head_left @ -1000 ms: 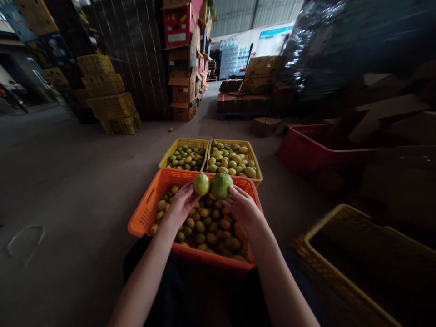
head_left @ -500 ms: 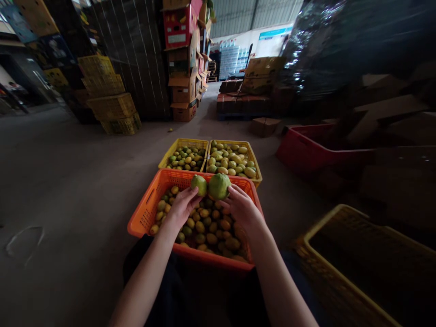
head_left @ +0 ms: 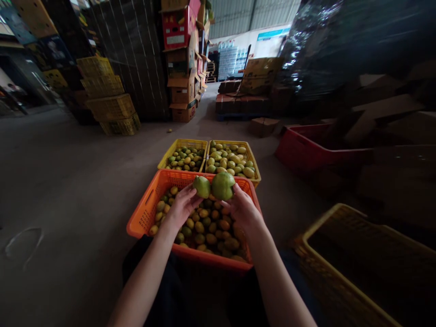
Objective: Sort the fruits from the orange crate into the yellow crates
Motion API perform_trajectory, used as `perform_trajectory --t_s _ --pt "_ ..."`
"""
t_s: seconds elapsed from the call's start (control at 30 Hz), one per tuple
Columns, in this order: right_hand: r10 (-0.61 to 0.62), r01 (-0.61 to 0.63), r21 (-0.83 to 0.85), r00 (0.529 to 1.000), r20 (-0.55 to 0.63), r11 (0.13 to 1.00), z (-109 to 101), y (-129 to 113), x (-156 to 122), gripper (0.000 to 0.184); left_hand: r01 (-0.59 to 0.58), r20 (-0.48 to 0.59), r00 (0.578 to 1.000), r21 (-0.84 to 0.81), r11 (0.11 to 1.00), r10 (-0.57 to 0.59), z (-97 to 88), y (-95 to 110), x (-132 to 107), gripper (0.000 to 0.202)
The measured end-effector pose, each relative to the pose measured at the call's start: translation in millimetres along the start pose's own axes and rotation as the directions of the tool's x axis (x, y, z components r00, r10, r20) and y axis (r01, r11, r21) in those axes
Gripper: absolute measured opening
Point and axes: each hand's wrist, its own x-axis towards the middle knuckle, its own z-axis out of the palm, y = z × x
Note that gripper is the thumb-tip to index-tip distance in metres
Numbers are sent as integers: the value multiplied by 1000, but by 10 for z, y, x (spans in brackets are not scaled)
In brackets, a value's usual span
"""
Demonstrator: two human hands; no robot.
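Note:
My left hand (head_left: 182, 206) grips a small green fruit (head_left: 202, 186) with its fingertips. My right hand (head_left: 242, 210) holds a larger green fruit (head_left: 223, 185) beside it; the two fruits almost touch. Both are raised over the far end of an orange crate (head_left: 143, 217) filled with several yellow and green fruits. Just beyond stand two yellow crates of fruit, the left yellow crate (head_left: 168, 154) with smaller greener ones and the right yellow crate (head_left: 255, 165) with larger pale ones.
An empty yellow crate (head_left: 332, 218) lies at my right, a red crate (head_left: 296, 150) further back right. Stacked yellow crates (head_left: 109, 106) and cardboard boxes (head_left: 182, 59) line the far side of the concrete floor (head_left: 68, 181). My dark-clothed legs sit under the orange crate.
Both hands have turned their fruits slightly and kept them side by side over the orange crate. The view shifted a little.

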Motion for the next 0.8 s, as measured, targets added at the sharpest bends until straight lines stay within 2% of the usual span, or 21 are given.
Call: perform_trajectory --t_s 0.1,0.2,0.27,0.37,0.43,0.53,0.67,0.8 --pt "-42 43 -70 999 19 997 42 -24 -45 41 -16 22 1000 109 994 14 21 -1 -8 40" --pt "-168 164 -215 986 -2 963 80 -41 -88 47 -131 35 991 252 959 127 41 -15 -18 51" --pt "-317 303 -321 948 9 897 89 -30 -103 54 -230 55 973 349 909 225 45 -27 -22 55" --pt "-505 492 -444 858 99 749 80 22 -107 61 -322 91 945 423 847 314 29 -42 -17 57" --pt "-555 548 -498 818 151 672 71 63 -111 62 -363 92 928 438 822 360 15 -47 -10 56" --pt "-595 593 -533 780 195 603 82 98 -128 59 -380 64 916 458 803 397 13 -39 -11 57" --pt "-609 604 -527 770 191 598 145 84 -163 55 -335 6 929 439 834 370 62 -11 -45 57" --pt "-577 556 -472 809 117 684 205 61 -200 55 -306 -34 940 358 882 340 83 -7 -46 57"
